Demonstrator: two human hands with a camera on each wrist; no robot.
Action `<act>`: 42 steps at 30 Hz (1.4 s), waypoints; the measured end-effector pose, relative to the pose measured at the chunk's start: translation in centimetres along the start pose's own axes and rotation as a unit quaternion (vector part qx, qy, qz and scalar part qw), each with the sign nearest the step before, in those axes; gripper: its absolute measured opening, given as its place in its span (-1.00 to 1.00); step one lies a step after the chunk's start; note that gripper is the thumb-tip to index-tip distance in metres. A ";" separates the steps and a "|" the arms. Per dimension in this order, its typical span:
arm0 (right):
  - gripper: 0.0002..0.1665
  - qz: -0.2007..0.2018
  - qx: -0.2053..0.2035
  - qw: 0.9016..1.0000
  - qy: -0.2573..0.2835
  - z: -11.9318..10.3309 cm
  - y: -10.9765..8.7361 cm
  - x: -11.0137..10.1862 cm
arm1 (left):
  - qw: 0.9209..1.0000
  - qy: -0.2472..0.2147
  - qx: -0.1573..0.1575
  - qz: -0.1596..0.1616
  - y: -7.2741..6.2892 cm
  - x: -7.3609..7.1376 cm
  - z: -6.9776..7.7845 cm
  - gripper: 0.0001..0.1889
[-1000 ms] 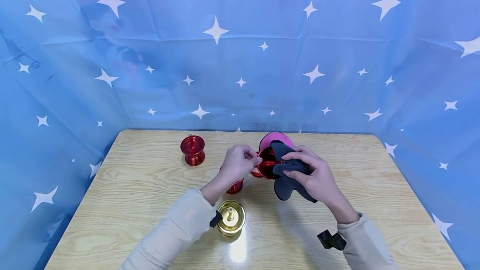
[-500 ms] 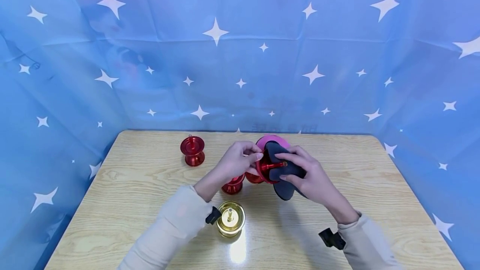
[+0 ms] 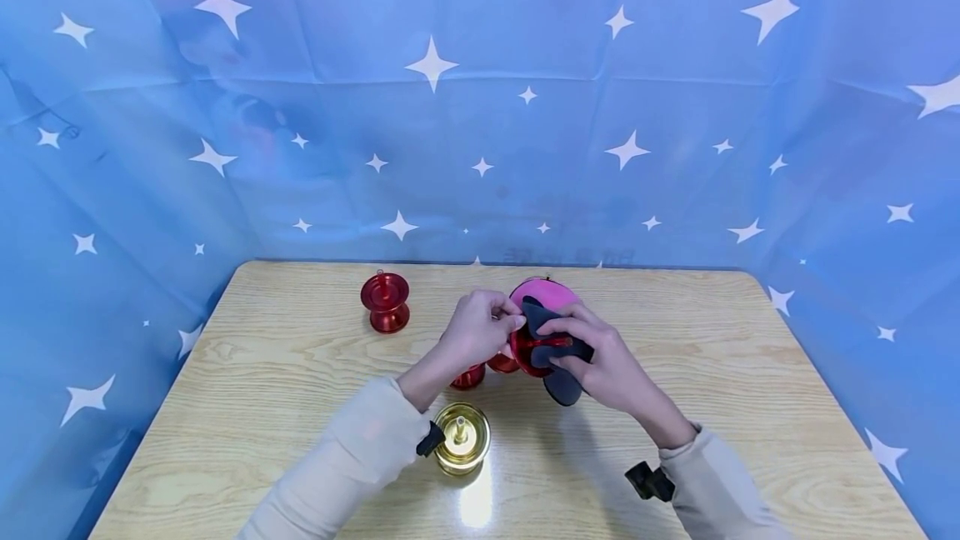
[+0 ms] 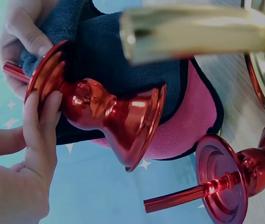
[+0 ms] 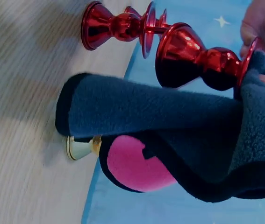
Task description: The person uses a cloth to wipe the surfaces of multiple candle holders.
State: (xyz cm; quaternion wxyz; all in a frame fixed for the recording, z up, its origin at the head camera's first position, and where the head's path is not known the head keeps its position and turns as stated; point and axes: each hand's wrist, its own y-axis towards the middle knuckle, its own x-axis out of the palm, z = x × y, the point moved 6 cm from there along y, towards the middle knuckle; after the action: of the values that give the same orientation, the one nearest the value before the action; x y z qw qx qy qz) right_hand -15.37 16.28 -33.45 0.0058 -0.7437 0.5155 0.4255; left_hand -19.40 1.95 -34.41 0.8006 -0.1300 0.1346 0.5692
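Note:
My left hand [image 3: 474, 332] pinches the dish rim of a shiny red candle holder [image 4: 88, 100], which is tipped on its side in the air. A tube [image 4: 15, 71] sticks out from its dish. With my right hand [image 3: 607, 361] I grip a soft cloth [image 5: 141, 107], dark grey on one face and pink on the other. Fingers and thumb press a fold of it onto the dish of the same holder, around the tube. The rest of the cloth hangs down below, its pink face [image 3: 543, 294] showing at the back.
A red candle holder [image 3: 386, 304] stands at the back left. Two more red ones, a nearer holder [image 3: 468, 377] and one beside it [image 3: 503, 363], stand partly hidden by my left hand. A gold holder [image 3: 461, 440] is near my left sleeve. Another gold base [image 5: 78, 149] shows behind the cloth.
My right hand has shifted left and slightly nearer with the cloth, which now covers more of the dish around the tube. The red holder has turned a little in my left hand.

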 end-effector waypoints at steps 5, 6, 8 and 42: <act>-0.52 -0.021 -0.004 0.999 0.035 -0.1 0.0 0.0 | 0.999 0.045 0.009 0.017 -0.1 0.0 0.2 -0.92; -0.52 -0.024 -0.007 0.999 0.041 -0.1 0.0 0.0 | 0.999 0.049 0.009 0.018 -0.1 0.1 0.2 -0.92; -0.53 -0.028 -0.010 0.998 0.052 -0.2 0.1 -0.2 | 0.998 0.058 0.007 0.019 -0.2 0.1 0.3 -0.92; -0.61 0.190 0.075 0.978 -0.036 -0.6 -2.7 -0.3 | 0.981 -0.184 -0.057 0.008 -0.6 0.6 -0.9 -0.85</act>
State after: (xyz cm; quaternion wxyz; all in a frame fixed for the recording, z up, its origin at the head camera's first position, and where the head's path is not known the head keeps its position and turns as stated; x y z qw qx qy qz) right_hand -12.93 17.55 -34.02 -0.0009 -0.6137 0.6775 0.4054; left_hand -18.70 1.96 -35.43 0.7987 -0.0668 -0.0469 0.5962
